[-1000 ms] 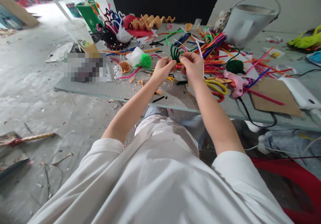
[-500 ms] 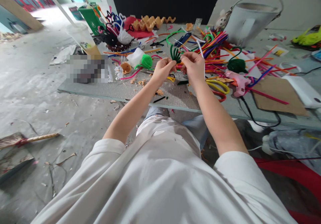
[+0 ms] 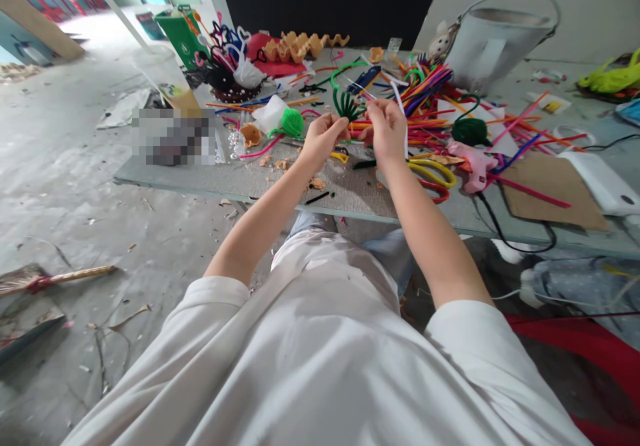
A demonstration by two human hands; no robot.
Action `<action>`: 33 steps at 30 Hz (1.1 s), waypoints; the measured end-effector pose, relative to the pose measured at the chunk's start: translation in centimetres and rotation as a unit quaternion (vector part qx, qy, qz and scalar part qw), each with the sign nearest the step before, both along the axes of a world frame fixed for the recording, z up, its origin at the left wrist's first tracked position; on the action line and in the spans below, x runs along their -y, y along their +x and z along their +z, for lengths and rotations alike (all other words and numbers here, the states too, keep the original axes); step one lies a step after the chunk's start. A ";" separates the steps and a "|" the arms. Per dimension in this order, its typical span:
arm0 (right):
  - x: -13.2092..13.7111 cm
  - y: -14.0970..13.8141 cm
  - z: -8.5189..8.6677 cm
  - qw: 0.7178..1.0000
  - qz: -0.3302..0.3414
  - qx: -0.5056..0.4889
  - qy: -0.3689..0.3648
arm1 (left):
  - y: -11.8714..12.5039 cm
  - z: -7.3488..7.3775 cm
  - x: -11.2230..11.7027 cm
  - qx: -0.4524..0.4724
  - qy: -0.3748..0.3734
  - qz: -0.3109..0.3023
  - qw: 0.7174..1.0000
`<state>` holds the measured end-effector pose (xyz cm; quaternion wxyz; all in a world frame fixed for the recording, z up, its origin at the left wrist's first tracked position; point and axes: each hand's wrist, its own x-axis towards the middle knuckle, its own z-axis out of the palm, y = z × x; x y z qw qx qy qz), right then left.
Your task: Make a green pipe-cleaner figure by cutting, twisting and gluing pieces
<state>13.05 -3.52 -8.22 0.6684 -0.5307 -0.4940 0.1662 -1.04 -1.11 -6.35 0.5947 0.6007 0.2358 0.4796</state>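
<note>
A fanned bunch of dark green pipe cleaners (image 3: 346, 104) stands up between my two hands, above the near part of the table. My left hand (image 3: 327, 138) pinches the bunch low down with thumb and forefinger. My right hand (image 3: 385, 126) is closed in a pinch at the bunch's right side, where a green stem runs to the fingertips; the lower ends are hidden by the fingers. Below the hands lie yellow-handled scissors (image 3: 434, 173) and a short black stem (image 3: 365, 164). A bright green yarn ball (image 3: 292, 123) lies left of my left hand.
Loose coloured pipe cleaners (image 3: 425, 93) spread behind and right of my hands. A pink glue gun (image 3: 477, 166) lies by a cardboard piece (image 3: 550, 189). A drink cup (image 3: 163, 76) stands at the left, a metal bucket (image 3: 500, 46) at the back right.
The green bunch has tilted left and its stems are spread wider. My right fingertips have shifted slightly to the right and up; my left hand has barely moved.
</note>
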 end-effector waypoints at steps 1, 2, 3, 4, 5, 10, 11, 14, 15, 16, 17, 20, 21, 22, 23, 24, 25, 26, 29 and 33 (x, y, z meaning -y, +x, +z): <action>-0.1 0.0 0.0 1.000 0.017 -0.006 -0.018 | 0.0 0.1 0.1 0.001 -0.004 -0.001 1.000; -0.1 0.0 0.0 0.999 0.037 -0.006 -0.036 | 0.0 0.2 0.2 -0.001 -0.009 -0.001 1.000; -0.1 -0.1 0.0 0.997 0.058 0.001 -0.049 | 0.0 0.3 0.3 -0.006 -0.015 0.001 1.000; 0.0 -0.1 -0.1 0.995 0.078 0.010 -0.057 | 0.0 0.5 0.4 -0.013 -0.021 0.006 1.000; 0.0 -0.2 -0.1 0.994 0.092 0.018 -0.061 | 0.0 0.6 0.5 -0.020 -0.026 0.011 0.999; -0.3 -0.1 -0.4 0.994 0.090 0.030 -0.051 | 0.2 0.4 0.4 -0.036 -0.013 0.006 0.999; -0.4 -0.1 -0.5 0.995 0.087 0.028 -0.049 | 0.2 0.3 0.3 -0.032 -0.006 0.001 0.999; -0.6 0.1 -0.7 0.996 0.082 0.017 -0.042 | 0.2 -0.1 0.1 -0.018 0.011 -0.012 1.000; -0.7 0.2 -0.7 0.996 0.078 0.014 -0.040 | 0.2 -0.2 0.1 -0.015 0.015 -0.014 1.000; -0.7 0.2 -0.7 0.996 0.075 0.012 -0.040 | 0.2 -0.2 0.0 -0.015 0.017 -0.016 1.000; -0.8 0.3 -0.8 0.997 0.072 0.013 -0.041 | 0.2 -0.3 0.0 -0.016 0.019 -0.016 1.000; -1.0 0.5 -1.0 0.996 0.071 0.027 -0.044 | 0.2 -0.4 0.0 -0.022 0.017 -0.012 1.000; -1.1 0.6 -1.0 0.996 0.070 0.034 -0.043 | 0.2 -0.5 -0.1 -0.023 0.016 -0.011 1.000; -1.1 0.6 -1.0 0.996 0.065 0.041 -0.040 | 0.2 -0.5 -0.1 -0.024 0.015 -0.010 1.000; -1.0 0.7 -1.0 0.997 0.057 0.050 -0.035 | 0.2 -0.6 -0.2 -0.025 0.014 -0.010 1.000; -0.9 0.7 -0.9 0.997 0.044 0.061 -0.028 | 0.3 -0.6 -0.3 -0.025 0.015 -0.009 1.000; -0.7 0.7 -0.7 0.997 0.027 0.074 -0.018 | 0.3 -0.7 -0.3 -0.026 0.017 -0.009 0.999; -0.4 0.7 -0.6 0.996 0.010 0.087 -0.008 | 0.3 -0.7 -0.4 -0.026 0.022 -0.009 0.999; 0.2 0.6 -0.1 0.993 -0.027 0.116 0.015 | 0.4 -0.8 -0.5 -0.027 0.043 -0.011 0.999; 0.2 0.5 -0.1 0.993 -0.014 0.113 0.028 | 0.3 -0.8 -0.6 -0.032 0.053 -0.007 0.998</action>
